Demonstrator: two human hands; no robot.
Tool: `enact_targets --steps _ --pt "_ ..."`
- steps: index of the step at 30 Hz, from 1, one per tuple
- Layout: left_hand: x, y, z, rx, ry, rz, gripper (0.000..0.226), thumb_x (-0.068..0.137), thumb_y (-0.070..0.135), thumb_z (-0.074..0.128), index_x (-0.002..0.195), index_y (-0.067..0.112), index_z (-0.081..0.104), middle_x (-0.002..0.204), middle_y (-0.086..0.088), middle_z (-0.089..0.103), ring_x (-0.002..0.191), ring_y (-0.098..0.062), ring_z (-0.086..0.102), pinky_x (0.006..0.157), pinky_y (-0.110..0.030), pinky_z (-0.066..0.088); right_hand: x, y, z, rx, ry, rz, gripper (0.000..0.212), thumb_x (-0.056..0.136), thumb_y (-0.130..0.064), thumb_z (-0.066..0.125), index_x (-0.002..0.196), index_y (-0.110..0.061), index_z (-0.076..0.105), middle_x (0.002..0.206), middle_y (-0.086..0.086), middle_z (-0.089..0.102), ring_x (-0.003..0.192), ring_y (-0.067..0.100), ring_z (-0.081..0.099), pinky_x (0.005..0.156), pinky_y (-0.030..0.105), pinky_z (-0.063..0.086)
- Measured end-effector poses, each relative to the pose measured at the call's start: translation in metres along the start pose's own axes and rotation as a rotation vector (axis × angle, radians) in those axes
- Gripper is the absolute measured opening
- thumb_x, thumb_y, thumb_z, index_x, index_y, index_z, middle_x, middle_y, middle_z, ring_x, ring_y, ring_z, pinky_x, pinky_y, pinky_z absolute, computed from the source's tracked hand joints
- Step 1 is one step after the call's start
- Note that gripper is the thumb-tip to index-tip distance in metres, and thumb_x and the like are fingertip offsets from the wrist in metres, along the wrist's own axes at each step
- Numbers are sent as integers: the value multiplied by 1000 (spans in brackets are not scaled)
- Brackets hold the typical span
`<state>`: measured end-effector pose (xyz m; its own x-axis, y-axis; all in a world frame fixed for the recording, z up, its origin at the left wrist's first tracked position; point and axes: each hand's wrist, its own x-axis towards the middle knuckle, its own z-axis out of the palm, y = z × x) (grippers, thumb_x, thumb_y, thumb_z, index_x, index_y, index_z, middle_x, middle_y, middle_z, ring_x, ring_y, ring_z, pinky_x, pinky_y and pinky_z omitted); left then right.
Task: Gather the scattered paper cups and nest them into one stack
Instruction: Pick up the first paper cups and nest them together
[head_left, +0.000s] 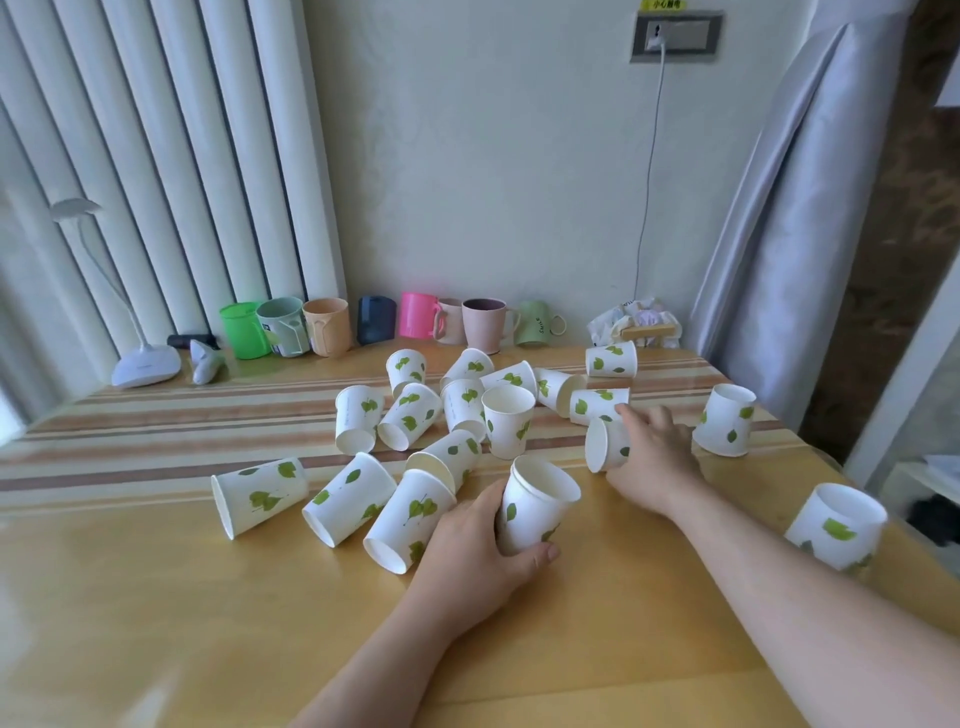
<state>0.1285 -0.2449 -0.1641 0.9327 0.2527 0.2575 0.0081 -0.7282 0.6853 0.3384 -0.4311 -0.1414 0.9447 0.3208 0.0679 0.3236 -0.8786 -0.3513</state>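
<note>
The left hand (475, 545) wraps its fingers around a short stack (537, 506) of a few nested cups. The right hand (652, 452) closes on a tipped cup (605, 444). Most cups (410, 415) lie scattered beyond both hands' fingertips, so the task seems barely begun.

White paper cups (506, 423) w/ green leaf print; table (156, 597) yellow wood, brown-striped at back.

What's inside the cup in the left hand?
The held cup in the left hand shows a second rim nested inside, so another cup. Its bottom is hidden.
</note>
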Motion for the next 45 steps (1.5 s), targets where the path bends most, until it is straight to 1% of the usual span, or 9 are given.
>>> enact_targets --steps 6,10,14,16,22,30,36,41,45 --pt "3 1 3 64 -21 -9 52 84 59 79 126 33 63 94 20 63 90 -15 65 81 -35 56 -9 7 7 131 130 41 71 81 -28 76 146 -34 51 144 -1 41 132 35 42 95 45 48" --pt "5 1 2 12 6 -87 42 81 55 78 116 37 62 92 14 72 78 -16 71 77 -39 62 -38 -6 13 997 303 127 61 75 -42 88 127 -40 56 128 -14 67 115 18 68 83 35 56" --pt "9 -2 4 -9 170 -163 44 79 51 81 116 33 67 100 15 68 86 -16 69 80 -37 58 -48 -34 15 1617 -48 160 29 96 -32 83 122 -30 71 123 4 83 116 35 77 98 53 58" --pt "9 -3 6 27 207 -141 53 78 52 82 126 33 68 109 14 63 98 -11 60 83 -28 46 -51 -50 12 1623 -155 36 36 89 -35 85 122 -27 74 121 7 83 113 34 76 104 57 55" --pt "8 -4 6 29 221 -122 54 77 55 82 127 36 68 108 20 60 95 -1 55 77 -6 37 -42 -79 11 1606 -255 -148 32 83 -31 78 115 -33 79 116 3 83 102 23 78 81 43 59" --pt "9 -3 6 33 185 -134 65 77 67 82 135 42 65 108 22 60 102 -8 63 84 -38 62 -46 -68 37 1619 -278 -228 72 73 -34 88 141 -22 67 132 11 79 116 28 77 82 39 62" --pt "6 -2 2 -11 233 -176 45 77 64 86 111 42 67 93 20 74 89 0 67 76 -30 59 -50 -58 34 1518 -442 -253 70 76 -35 90 142 -26 67 142 32 62 124 43 71 91 50 56" --pt "3 6 0 -124 236 -206 46 74 57 88 111 44 64 91 23 75 86 8 71 54 -7 51 -59 -63 38 1221 -439 -335 73 68 -27 94 136 -32 69 124 -5 81 108 31 77 88 41 65" --pt "-1 5 -1 -77 178 -168 70 71 48 93 127 44 51 108 29 71 100 7 69 71 -3 50 -61 -65 40 1001 -348 -350 64 65 -34 95 124 -39 72 117 -17 81 110 8 75 88 34 63"
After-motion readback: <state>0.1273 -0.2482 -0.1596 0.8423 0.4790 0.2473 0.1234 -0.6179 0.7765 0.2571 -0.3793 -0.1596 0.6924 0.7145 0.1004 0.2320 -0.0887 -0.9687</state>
